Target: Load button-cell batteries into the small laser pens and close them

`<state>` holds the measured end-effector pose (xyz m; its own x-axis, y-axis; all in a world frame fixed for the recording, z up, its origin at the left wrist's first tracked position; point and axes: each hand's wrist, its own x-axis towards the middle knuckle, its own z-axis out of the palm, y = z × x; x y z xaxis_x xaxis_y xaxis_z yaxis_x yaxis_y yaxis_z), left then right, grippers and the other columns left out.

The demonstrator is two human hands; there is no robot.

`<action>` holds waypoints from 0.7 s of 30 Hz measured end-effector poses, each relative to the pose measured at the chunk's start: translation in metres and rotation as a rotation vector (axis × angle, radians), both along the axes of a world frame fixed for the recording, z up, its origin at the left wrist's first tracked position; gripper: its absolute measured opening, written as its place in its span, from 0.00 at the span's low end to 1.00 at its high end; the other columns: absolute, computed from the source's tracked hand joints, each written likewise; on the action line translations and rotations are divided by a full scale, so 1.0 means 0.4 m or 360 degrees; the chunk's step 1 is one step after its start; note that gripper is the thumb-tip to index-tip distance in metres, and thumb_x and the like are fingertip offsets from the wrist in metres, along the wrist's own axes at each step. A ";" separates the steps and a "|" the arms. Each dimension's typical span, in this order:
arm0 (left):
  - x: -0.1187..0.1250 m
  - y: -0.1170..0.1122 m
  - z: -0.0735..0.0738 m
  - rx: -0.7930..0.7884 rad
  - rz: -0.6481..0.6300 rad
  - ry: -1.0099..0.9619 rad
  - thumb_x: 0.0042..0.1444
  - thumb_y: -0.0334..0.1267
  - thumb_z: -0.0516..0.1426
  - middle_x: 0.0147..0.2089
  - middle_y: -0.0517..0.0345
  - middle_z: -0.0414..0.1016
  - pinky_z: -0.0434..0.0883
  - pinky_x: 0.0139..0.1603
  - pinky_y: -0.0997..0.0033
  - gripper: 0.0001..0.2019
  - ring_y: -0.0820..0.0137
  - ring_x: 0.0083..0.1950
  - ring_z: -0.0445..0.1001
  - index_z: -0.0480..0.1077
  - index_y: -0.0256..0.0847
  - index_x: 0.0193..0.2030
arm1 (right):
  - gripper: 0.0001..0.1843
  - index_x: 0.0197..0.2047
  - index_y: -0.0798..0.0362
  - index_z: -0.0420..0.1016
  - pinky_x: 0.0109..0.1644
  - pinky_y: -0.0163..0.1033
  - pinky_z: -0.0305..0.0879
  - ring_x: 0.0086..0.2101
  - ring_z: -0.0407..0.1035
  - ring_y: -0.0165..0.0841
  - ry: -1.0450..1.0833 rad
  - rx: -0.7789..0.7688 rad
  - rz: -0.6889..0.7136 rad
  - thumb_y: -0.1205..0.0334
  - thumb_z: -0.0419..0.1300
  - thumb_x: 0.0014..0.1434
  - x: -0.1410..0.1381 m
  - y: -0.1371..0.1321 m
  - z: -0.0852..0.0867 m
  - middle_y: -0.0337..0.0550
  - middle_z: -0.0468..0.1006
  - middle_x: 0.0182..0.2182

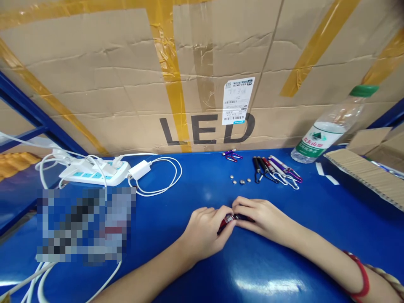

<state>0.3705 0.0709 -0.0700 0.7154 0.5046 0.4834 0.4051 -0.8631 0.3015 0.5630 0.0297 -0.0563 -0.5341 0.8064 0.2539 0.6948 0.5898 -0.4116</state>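
Both my hands meet at the middle of the blue table (202,269). My left hand (205,233) curls its fingers around a small dark red keychain flashlight (226,221). My right hand (261,216) pinches the other end of the same flashlight, fingers closed. Beyond them lie several small silver button cells (240,180) and a row of several keychain flashlights (276,168) in black, red, silver and purple, with clips. A purple one (231,155) lies apart near the cardboard.
A large cardboard box (202,75) marked LED walls off the back. A white power strip (97,171) with plugs and a white charger cable (158,176) sit at left. A water bottle (331,126) leans at right, beside corrugated cardboard (366,172). A blurred patch covers the left foreground.
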 end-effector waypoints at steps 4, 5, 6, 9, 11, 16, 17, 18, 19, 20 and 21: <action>-0.003 0.004 0.001 -0.0041 0.0048 0.0022 0.60 0.40 0.48 0.28 0.68 0.71 0.60 0.30 0.74 0.07 0.76 0.28 0.70 0.65 0.43 0.38 | 0.18 0.46 0.54 0.67 0.35 0.36 0.62 0.31 0.67 0.30 0.0005 -0.0051 -0.0051 0.51 0.44 0.68 0.001 -0.002 -0.010 0.42 0.68 0.37; -0.004 0.004 0.001 -0.0054 0.0047 0.0017 0.60 0.40 0.49 0.28 0.68 0.71 0.60 0.30 0.74 0.07 0.76 0.28 0.70 0.65 0.43 0.39 | 0.18 0.48 0.53 0.66 0.35 0.36 0.62 0.31 0.67 0.30 0.0007 -0.0066 -0.0060 0.50 0.45 0.67 0.001 -0.002 -0.014 0.42 0.68 0.37; -0.005 0.004 0.002 -0.0069 0.0045 0.0007 0.60 0.40 0.49 0.28 0.68 0.71 0.60 0.30 0.74 0.07 0.76 0.28 0.70 0.65 0.43 0.39 | 0.18 0.50 0.53 0.65 0.35 0.36 0.62 0.31 0.67 0.30 0.0016 -0.0076 -0.0064 0.51 0.45 0.67 0.001 -0.003 -0.017 0.42 0.68 0.37; -0.008 0.006 0.003 -0.0096 0.0025 -0.0022 0.61 0.38 0.48 0.29 0.67 0.70 0.61 0.33 0.75 0.06 0.77 0.29 0.68 0.64 0.42 0.40 | 0.17 0.52 0.53 0.64 0.35 0.34 0.62 0.32 0.67 0.30 0.0054 -0.0097 -0.0070 0.52 0.47 0.67 -0.001 -0.003 -0.022 0.42 0.68 0.36; -0.008 0.007 0.004 -0.0128 0.0017 -0.0023 0.62 0.38 0.47 0.31 0.66 0.70 0.62 0.34 0.76 0.07 0.77 0.32 0.67 0.64 0.41 0.41 | 0.16 0.51 0.53 0.65 0.35 0.34 0.62 0.32 0.67 0.30 0.0073 -0.0106 -0.0083 0.52 0.48 0.67 -0.001 -0.003 -0.023 0.42 0.69 0.36; -0.008 0.013 0.005 -0.0211 0.0030 -0.0084 0.63 0.37 0.47 0.35 0.63 0.70 0.63 0.37 0.79 0.08 0.78 0.36 0.65 0.65 0.40 0.41 | 0.12 0.49 0.51 0.66 0.34 0.31 0.62 0.35 0.68 0.29 0.0141 -0.0086 -0.0102 0.56 0.53 0.65 -0.001 -0.002 -0.024 0.39 0.70 0.37; -0.008 0.014 0.005 -0.0220 0.0021 -0.0095 0.62 0.37 0.47 0.35 0.62 0.70 0.63 0.37 0.79 0.08 0.78 0.36 0.65 0.65 0.39 0.41 | 0.11 0.49 0.51 0.67 0.35 0.31 0.62 0.36 0.68 0.29 0.0169 -0.0091 -0.0099 0.57 0.53 0.65 -0.001 -0.003 -0.024 0.39 0.70 0.38; -0.008 0.014 0.005 -0.0228 0.0011 -0.0099 0.62 0.38 0.48 0.34 0.62 0.69 0.63 0.37 0.79 0.08 0.78 0.36 0.65 0.65 0.39 0.41 | 0.10 0.49 0.51 0.67 0.36 0.30 0.63 0.37 0.69 0.28 0.0196 -0.0095 -0.0089 0.59 0.52 0.66 -0.001 -0.003 -0.024 0.39 0.71 0.39; -0.008 0.014 0.004 -0.0237 0.0007 -0.0098 0.62 0.39 0.48 0.34 0.62 0.68 0.63 0.37 0.79 0.08 0.78 0.36 0.65 0.65 0.39 0.41 | 0.10 0.48 0.52 0.67 0.38 0.31 0.64 0.38 0.69 0.29 0.0218 -0.0090 -0.0075 0.60 0.51 0.66 -0.002 -0.004 -0.023 0.40 0.71 0.40; -0.008 0.015 0.004 -0.0246 0.0008 -0.0093 0.62 0.39 0.48 0.33 0.61 0.68 0.64 0.37 0.80 0.08 0.79 0.36 0.65 0.66 0.40 0.41 | 0.10 0.47 0.52 0.68 0.39 0.31 0.64 0.39 0.69 0.29 0.0230 -0.0071 -0.0058 0.61 0.49 0.67 -0.002 -0.004 -0.023 0.41 0.71 0.41; -0.008 0.016 0.004 -0.0253 0.0011 -0.0090 0.62 0.39 0.49 0.33 0.61 0.68 0.64 0.37 0.80 0.08 0.79 0.36 0.65 0.66 0.40 0.42 | 0.11 0.47 0.53 0.68 0.41 0.32 0.65 0.40 0.69 0.30 0.0233 -0.0041 -0.0043 0.62 0.47 0.68 -0.003 -0.004 -0.022 0.42 0.72 0.42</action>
<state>0.3673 0.0771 -0.0685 0.6857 0.5827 0.4361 0.3893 -0.7999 0.4567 0.5618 0.0280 -0.0653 -0.4710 0.8272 0.3063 0.6418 0.5596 -0.5243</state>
